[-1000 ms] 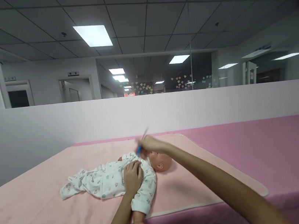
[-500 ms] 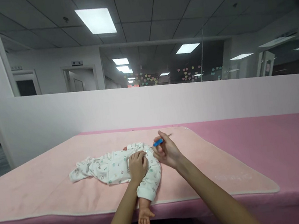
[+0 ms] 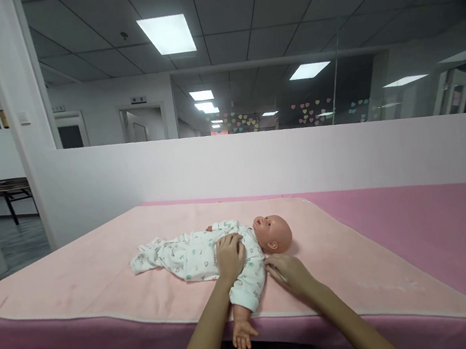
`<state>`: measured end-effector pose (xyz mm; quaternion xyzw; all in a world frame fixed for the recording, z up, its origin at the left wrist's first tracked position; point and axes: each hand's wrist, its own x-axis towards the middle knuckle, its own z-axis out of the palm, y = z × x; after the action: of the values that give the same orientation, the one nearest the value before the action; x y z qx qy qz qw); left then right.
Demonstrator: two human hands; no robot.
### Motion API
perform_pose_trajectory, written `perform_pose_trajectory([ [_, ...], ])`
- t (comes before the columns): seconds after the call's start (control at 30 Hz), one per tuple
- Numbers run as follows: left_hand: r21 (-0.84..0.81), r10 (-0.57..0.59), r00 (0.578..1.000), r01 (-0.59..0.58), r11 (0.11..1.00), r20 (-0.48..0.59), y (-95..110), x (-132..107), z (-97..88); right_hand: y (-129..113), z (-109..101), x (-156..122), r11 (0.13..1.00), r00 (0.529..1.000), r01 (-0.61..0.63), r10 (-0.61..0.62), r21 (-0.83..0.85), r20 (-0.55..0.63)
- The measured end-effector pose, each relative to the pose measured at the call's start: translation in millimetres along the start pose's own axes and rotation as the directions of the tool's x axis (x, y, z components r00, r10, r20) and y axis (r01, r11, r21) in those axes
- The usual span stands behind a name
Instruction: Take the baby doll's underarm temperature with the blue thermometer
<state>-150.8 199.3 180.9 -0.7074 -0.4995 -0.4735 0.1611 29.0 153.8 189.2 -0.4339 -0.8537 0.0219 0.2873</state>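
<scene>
A baby doll (image 3: 272, 231) in a white printed romper (image 3: 184, 257) lies on its back on a light pink mat (image 3: 99, 274), head to the right. One doll arm (image 3: 243, 335) hangs over the near table edge. My left hand (image 3: 230, 254) lies flat on the doll's chest, fingers stretched. My right hand (image 3: 289, 275) rests on the mat just right of the doll's near shoulder. Its fingers are pinched on a thin pale stick that points toward the doll's armpit; most of the stick is hidden.
The mat lies on a table under a darker pink cover (image 3: 418, 229). A low white partition wall (image 3: 300, 159) runs behind it, with glass above. At far left an open doorway shows a dark table (image 3: 5, 192).
My right hand came down from above the doll's face, where it held a blue-handled stick, to the mat beside the doll's shoulder. The doll's face is uncovered. The view has shifted left.
</scene>
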Motion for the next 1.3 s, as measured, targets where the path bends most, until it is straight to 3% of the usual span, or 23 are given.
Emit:
perform_pose_trajectory([
  [0.07, -0.005, -0.004, 1.0, 0.004, 1.0, -0.004, 0.3, 0.1, -0.1, 11.0, 7.0, -6.5, 0.995, 1.0, 0.024, -0.023, -0.095, 0.015],
  [0.2, -0.017, -0.003, 1.0, 0.003, 1.0, -0.001, 0.4, 0.1, -0.8, 19.3, 8.9, -2.4, 0.999, 1.0, 0.014, -0.014, -0.031, 0.001],
  [0.33, -0.018, -0.001, 1.0, 0.001, 1.0, 0.006, 0.4, 0.3, -0.8, 12.2, 5.3, 17.1, 0.996, 0.993, -0.094, 0.094, 0.004, -0.068],
  [0.47, -0.014, -0.009, 1.0, 0.01, 1.0, 0.015, 0.9, 0.8, -0.8, -4.1, 14.4, 47.4, 0.996, 0.983, -0.085, 0.085, 0.006, -0.162],
  [0.57, -0.02, -0.015, 1.0, 0.015, 1.0, 0.018, -0.3, 0.1, -0.4, -17.3, 34.4, 73.7, 0.983, 0.932, -0.154, 0.178, 0.097, -0.316],
  [0.67, -0.028, -0.04, 0.999, 0.04, 0.999, 0.006, -3.2, -2.1, 1.2, -24.7, 56.6, 90.8, 0.924, 0.825, -0.31, 0.379, 0.224, -0.42],
  [0.73, -0.031, -0.06, 0.998, 0.06, 0.998, -0.017, -4.7, -3.0, 2.6, -25.4, 67.2, 93.9, 0.899, 0.779, -0.35, 0.435, 0.262, -0.451],
  [0.9, 0.055, -0.021, 0.998, 0.024, 0.998, -0.051, -2.8, 6.5, 3.8, -19.5, 74.5, 88.0, 0.916, 0.756, -0.27, 0.392, 0.296, -0.523],
  [1.03, 0.102, 0.124, 0.989, -0.131, 0.986, 0.075, -4.1, 19.8, 5.1, -18.2, 74.1, 88.1, 0.879, 0.692, -0.282, 0.464, 0.384, -0.554],
  [1.1, 0.077, 0.179, 0.976, -0.19, 0.979, 0.128, -5.9, 22.4, 6.5, -19.6, 73.8, 89.0, 0.872, 0.683, -0.273, 0.474, 0.407, -0.556],
  [1.3, 0.085, 0.101, 0.988, -0.111, 0.99, 0.112, -3.9, 15.1, 5.8, -24.5, 72.6, 87.2, 0.891, 0.691, -0.233, 0.434, 0.39, -0.578],
])
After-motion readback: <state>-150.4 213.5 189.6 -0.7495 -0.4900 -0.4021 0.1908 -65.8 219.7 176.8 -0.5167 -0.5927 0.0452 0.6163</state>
